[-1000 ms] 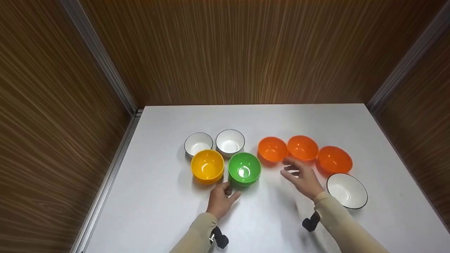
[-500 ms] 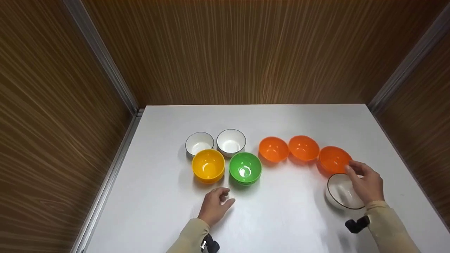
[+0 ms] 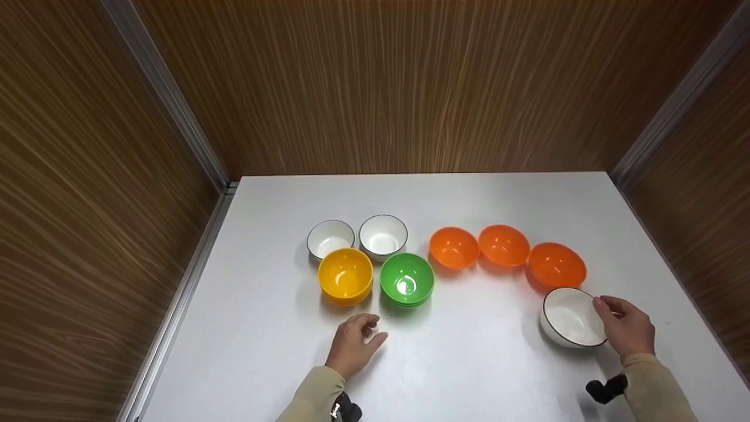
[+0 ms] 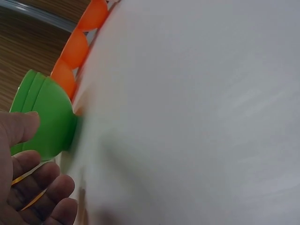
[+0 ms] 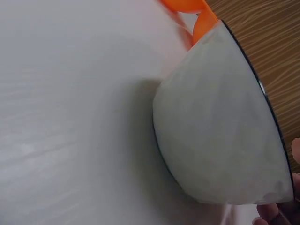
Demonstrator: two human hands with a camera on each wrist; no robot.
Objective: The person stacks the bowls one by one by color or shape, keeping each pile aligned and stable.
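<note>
Head view, clock face laid over the table with twelve at the far edge.

Item: right hand (image 3: 630, 328), thumb and fingers pinching the rim of a round, white, enamel-like bowl with a dark rim line (image 3: 571, 319) at the bowl's three o'clock. The bowl sits at the table's four o'clock; whether its base touches the table cannot be told.

Item: left hand (image 3: 351, 346), at seven o'clock, holding nothing; fingers loosely bent, thumb apart from them, a moderate gap between.

Item: nested stack of glossy, round green bowls (image 3: 406, 280), at the left hand's one o'clock, near but apart in this view.

Item: nested glossy, round yellow bowls (image 3: 345, 277), at the left hand's twelve o'clock.

Item: two round, white, dark-rimmed bowls (image 3: 384, 235), side by side, each at about eleven o'clock from the yellow and green stacks respectively.

Item: three glossy, round orange bowls (image 3: 504, 245), in a bent row from the table's one to two o'clock; the rightmost lies just beside the gripped bowl, at its eleven.

Support: smooth white table (image 3: 463, 369); beyond, at twelve, a brown wood-grain panel (image 3: 433, 88).
</note>
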